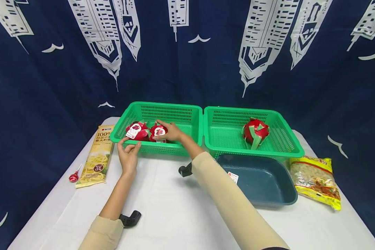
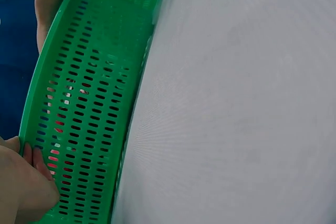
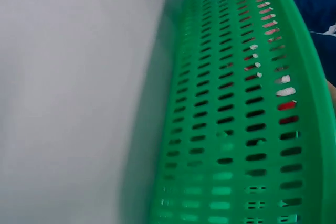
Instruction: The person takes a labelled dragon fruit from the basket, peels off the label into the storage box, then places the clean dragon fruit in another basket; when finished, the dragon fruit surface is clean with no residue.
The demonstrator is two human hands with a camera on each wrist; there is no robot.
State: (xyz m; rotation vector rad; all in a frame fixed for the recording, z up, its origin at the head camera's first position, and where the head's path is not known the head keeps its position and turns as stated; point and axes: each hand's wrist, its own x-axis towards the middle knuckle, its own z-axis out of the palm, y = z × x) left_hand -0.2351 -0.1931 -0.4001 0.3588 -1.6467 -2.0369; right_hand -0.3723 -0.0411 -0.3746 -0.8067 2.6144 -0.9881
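Two red dragon fruits with white stickers lie side by side in the left green basket [image 1: 172,105]. My right hand [image 1: 172,133] reaches over the front rim and holds the right-hand dragon fruit [image 1: 152,133], thumb at the near side and fingers at the far side. The other dragon fruit [image 1: 142,134] touches it on the left. At the basket's front left, my left hand [image 1: 129,157] pinches the rim; in the left wrist view its fingers [image 2: 41,163] press the slotted outer wall. The right wrist view shows mostly that wall [image 3: 226,98], red showing through its slots.
A second green basket [image 1: 237,110] on the right holds a dragon fruit [image 1: 255,132] with green scales. In front of it stands a dark blue-grey bin [image 1: 262,180]. A yellow food bag [image 1: 315,180] lies at far right; a pasta packet [image 1: 97,156] and lollipop [image 1: 73,177] lie left.
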